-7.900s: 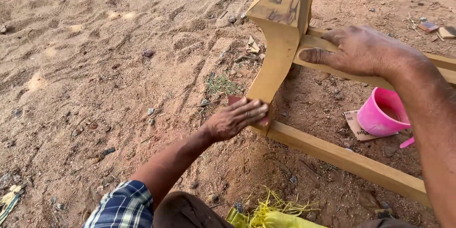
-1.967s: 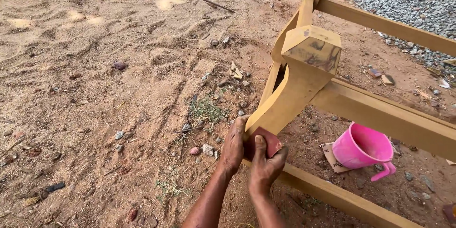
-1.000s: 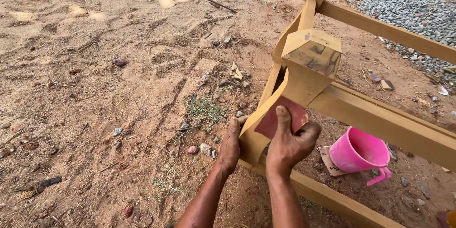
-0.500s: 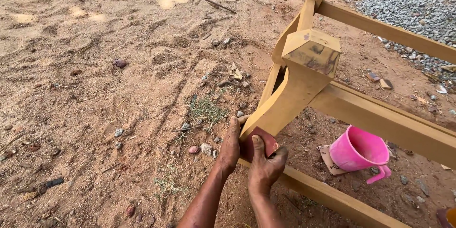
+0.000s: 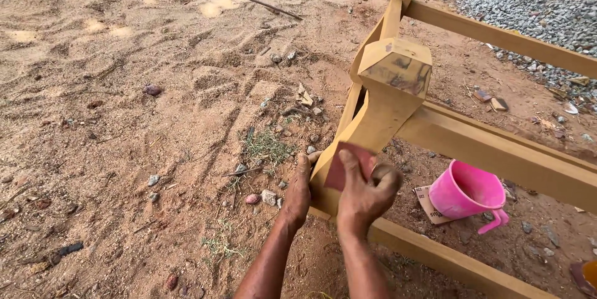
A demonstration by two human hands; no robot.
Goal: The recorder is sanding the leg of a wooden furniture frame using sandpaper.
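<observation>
Pressing sandpaper [image 5: 344,166] flat against the curved leg [image 5: 367,131], right hand [image 5: 367,193] pinches the sheet under fingers and thumb, while left hand [image 5: 298,188] cups the leg's outer edge just beside it; leg's long axis runs up and away toward its blocky end.

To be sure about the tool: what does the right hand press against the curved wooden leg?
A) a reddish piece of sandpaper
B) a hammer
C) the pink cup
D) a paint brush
A: the right hand presses a reddish piece of sandpaper flat on the leg; the pink cup lies on the ground.
</observation>
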